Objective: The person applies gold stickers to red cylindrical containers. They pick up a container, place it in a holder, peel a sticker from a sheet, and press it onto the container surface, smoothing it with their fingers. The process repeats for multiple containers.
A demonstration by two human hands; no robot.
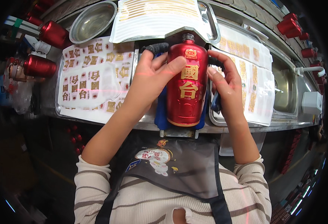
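Observation:
A glossy red bottle (182,108) with gold characters and a small gold emblem lies in a blue-padded holder (161,114), its bare neck pointing away from me. My left hand (149,80) is closed around its upper left side, thumb pressed on the front beside the emblem and upper character. A black cover sits on a finger of that hand. At the bottle's right shoulder, my right hand (229,84) touches the side with a black-covered index finger. A dark blue flat tool (216,103) is tucked in the right hand's curled fingers; its exact kind is hidden.
Gold decal sheets (93,80) fill the left tray; more sheets (251,86) lie at right. Striped gold sheets (160,16) rest at the back beside a metal bowl (93,22). Red bottles (40,66) stand left. A sink (286,89) and white container (312,102) are right.

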